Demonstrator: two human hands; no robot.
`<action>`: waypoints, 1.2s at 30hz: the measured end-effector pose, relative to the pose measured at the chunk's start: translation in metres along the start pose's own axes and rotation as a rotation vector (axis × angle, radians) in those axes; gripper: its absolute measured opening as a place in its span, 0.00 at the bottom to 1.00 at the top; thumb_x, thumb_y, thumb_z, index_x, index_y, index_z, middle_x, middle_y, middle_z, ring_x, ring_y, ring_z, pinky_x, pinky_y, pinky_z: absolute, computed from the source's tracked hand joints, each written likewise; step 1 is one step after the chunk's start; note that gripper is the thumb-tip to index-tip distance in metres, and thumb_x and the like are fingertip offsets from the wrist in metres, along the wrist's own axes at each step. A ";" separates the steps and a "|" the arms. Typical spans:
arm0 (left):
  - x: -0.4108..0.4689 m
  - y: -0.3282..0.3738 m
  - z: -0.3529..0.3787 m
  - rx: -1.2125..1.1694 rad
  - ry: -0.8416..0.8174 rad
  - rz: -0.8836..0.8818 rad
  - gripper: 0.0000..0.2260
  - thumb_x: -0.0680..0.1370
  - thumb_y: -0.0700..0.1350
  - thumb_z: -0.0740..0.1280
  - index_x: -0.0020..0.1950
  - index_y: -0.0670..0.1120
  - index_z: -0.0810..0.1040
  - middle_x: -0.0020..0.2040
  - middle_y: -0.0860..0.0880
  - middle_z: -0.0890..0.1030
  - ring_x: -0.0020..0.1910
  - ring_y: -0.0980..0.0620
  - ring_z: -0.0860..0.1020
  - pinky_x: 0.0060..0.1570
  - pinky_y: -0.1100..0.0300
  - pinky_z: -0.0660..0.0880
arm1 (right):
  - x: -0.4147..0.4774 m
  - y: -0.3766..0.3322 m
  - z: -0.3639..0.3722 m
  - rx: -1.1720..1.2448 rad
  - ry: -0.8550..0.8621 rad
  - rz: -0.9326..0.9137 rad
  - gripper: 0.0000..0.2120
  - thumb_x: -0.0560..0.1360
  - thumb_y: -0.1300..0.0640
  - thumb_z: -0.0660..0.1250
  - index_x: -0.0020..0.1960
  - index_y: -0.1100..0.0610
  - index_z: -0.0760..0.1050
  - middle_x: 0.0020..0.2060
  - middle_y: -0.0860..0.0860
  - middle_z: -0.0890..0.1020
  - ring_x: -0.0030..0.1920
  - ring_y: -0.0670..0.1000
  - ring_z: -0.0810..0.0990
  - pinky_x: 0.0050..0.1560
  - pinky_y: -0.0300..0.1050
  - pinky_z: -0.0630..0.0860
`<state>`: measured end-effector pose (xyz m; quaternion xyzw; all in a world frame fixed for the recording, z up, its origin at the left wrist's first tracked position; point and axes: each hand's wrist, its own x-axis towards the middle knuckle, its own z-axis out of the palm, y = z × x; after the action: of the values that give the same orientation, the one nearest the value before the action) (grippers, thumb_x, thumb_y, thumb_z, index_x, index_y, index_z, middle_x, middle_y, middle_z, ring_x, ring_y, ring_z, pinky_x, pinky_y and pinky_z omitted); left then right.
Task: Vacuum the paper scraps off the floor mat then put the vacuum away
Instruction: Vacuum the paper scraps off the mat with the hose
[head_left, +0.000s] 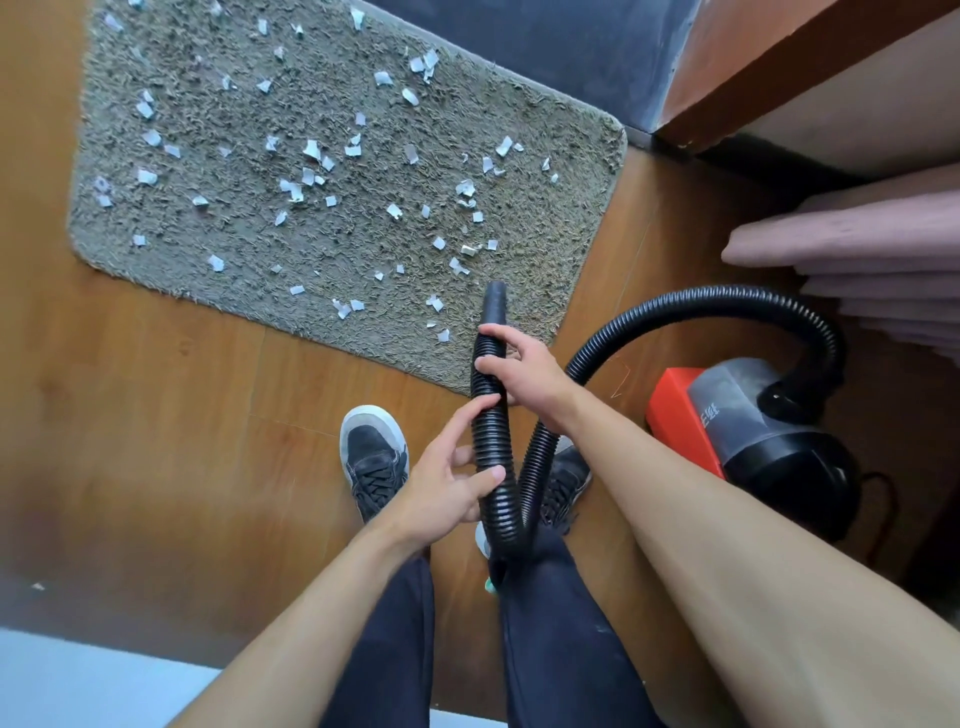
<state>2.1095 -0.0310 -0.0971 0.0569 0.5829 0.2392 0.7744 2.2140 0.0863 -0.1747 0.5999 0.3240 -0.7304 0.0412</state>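
The black corrugated hose (493, 441) stands at lower centre of the frame, held in both hands; its smooth nozzle (494, 306) points up the frame and hangs over the near edge of the floor mat (545, 130). The right hand (527, 371) grips the hose just below the nozzle, fingers curled round it; the left hand (441, 488) holds it lower down, thumb laid across the front and a finger stretched up along the ribs. Below the hands the hose bends back, then arcs up and over to the right into the vacuum cleaner (769, 436), a red and black canister with a clear dust bin, which sits on the wooden floor (156, 389) at the right edge, well apart from the mat.

The grey shaggy mat fills the upper left and centre; white paper scraps (311, 149) lie scattered over nearly all of it.

Two dark sneakers, one (371, 452) left of the hose and one (566, 478) partly hidden behind it, stand on the floor just short of the mat; dark trousers (561, 623) show below; pink folded fabric (857, 244) lies at right, under a wooden frame (779, 57) in the upper right corner.
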 end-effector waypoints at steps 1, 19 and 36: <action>-0.002 0.000 -0.003 -0.011 0.002 -0.002 0.30 0.80 0.32 0.64 0.72 0.62 0.67 0.48 0.47 0.81 0.43 0.53 0.82 0.41 0.56 0.81 | 0.000 -0.001 0.002 -0.011 -0.010 0.002 0.23 0.77 0.63 0.65 0.70 0.51 0.71 0.54 0.56 0.79 0.47 0.52 0.81 0.38 0.42 0.80; -0.046 -0.032 -0.012 -0.201 0.007 -0.088 0.30 0.80 0.33 0.65 0.70 0.66 0.65 0.56 0.45 0.85 0.54 0.43 0.84 0.47 0.47 0.82 | -0.018 0.010 0.048 -0.244 -0.131 0.165 0.23 0.76 0.63 0.65 0.68 0.49 0.72 0.40 0.50 0.78 0.38 0.48 0.78 0.36 0.42 0.76; -0.042 -0.021 -0.064 -0.101 -0.034 -0.036 0.30 0.81 0.33 0.63 0.67 0.69 0.68 0.51 0.45 0.82 0.45 0.48 0.81 0.44 0.53 0.79 | -0.004 0.001 0.081 -0.140 0.000 0.053 0.22 0.76 0.63 0.65 0.68 0.49 0.72 0.45 0.53 0.77 0.44 0.52 0.79 0.44 0.46 0.79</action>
<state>2.0475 -0.0802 -0.0885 0.0115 0.5579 0.2535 0.7902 2.1471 0.0422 -0.1656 0.6038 0.3583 -0.7047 0.1025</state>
